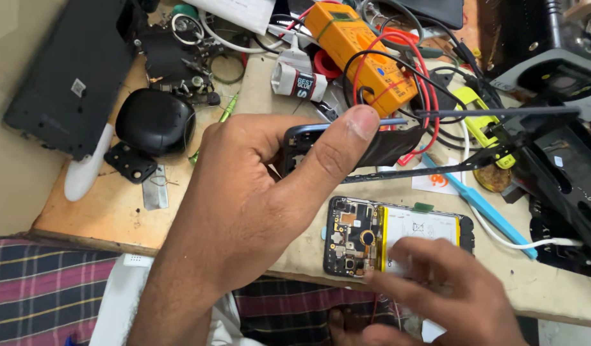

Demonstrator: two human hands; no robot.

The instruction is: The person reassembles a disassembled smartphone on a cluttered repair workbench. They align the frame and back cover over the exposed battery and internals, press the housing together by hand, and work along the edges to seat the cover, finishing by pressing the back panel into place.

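My left hand (257,205) is raised over the workbench, thumb and fingers pinched on a dark phone back cover (398,144) held on edge. Below it an opened phone (398,236) lies flat on the wooden bench, its circuit board at the left and white battery at the right. My right hand (436,288) rests on the phone's near edge, fingers touching the battery and the lower part of the board; it is slightly blurred.
An orange multimeter (362,54) with red and black leads lies behind. A glue tube (298,80), black earbud case (155,120), black phone cover (74,74), blue pry tool (481,205), white cable (519,242) and black stand parts (564,166) crowd the bench.
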